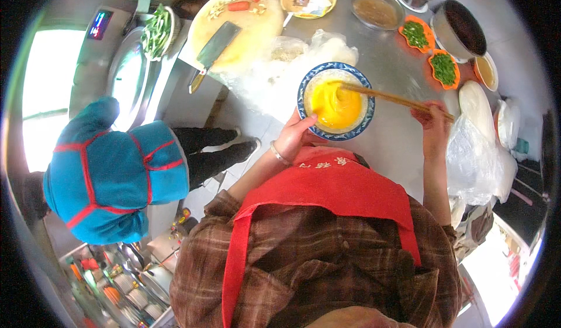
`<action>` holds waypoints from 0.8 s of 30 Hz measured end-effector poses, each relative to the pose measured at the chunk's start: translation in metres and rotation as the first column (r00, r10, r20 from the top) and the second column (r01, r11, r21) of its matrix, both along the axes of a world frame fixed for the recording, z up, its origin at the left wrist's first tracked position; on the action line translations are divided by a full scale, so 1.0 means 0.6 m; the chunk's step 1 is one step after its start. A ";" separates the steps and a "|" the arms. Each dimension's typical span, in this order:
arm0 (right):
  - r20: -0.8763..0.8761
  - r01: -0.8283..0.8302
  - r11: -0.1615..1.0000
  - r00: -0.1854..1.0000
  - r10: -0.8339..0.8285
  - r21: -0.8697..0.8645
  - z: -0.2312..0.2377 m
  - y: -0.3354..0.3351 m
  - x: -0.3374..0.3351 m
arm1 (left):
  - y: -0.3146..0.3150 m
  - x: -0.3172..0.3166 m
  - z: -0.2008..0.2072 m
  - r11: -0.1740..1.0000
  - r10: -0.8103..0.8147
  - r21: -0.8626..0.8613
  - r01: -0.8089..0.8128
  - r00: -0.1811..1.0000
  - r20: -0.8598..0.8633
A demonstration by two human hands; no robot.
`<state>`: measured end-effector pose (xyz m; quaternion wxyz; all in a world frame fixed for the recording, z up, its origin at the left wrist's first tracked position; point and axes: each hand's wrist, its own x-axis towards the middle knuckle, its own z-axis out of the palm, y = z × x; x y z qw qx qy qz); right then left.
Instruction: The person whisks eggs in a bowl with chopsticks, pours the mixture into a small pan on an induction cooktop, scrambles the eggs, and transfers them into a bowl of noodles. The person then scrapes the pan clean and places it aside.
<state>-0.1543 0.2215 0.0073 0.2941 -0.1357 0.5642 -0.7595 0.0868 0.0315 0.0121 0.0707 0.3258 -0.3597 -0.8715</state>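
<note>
A blue-and-white patterned bowl (pixel 367 123) is held up by my left hand (pixel 294 134), thumb over its rim and the other fingers hidden underneath. Yellow beaten egg (pixel 339 107) swirls inside it. My right hand (pixel 433 119) is closed round a pair of wooden chopsticks (pixel 397 99), whose tips dip into the egg. Beyond the bowl lies clear plastic wrapping (pixel 327 49). Off to the left, a cleaver (pixel 219 43) rests on a round cutting board (pixel 266 27) beside tomato-red pieces (pixel 239 5) and chopped pale bits.
Two orange dishes of chopped greens (pixel 416 35) stand at the right, by a deep pot (pixel 459 29) and a metal bowl of liquid (pixel 377 9). Plastic bags (pixel 476 153) hang near my right arm. A person in a blue apron (pixel 117 164) stands left, near a basket of cut greens (pixel 158 33).
</note>
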 end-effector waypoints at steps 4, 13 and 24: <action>0.052 -0.064 0.997 0.996 0.066 -0.043 0.013 0.005 0.018 | -0.001 -0.017 0.003 0.999 -0.031 -0.008 0.031 0.999 0.019; -0.018 0.031 0.995 0.999 -0.030 0.093 0.009 0.027 0.015 | -0.013 -0.052 -0.005 0.992 -0.125 -0.016 0.126 0.991 0.043; -0.020 0.104 0.989 0.995 -0.103 0.101 0.012 0.045 0.040 | -0.038 -0.103 -0.024 0.967 -0.248 0.042 0.249 0.968 -0.042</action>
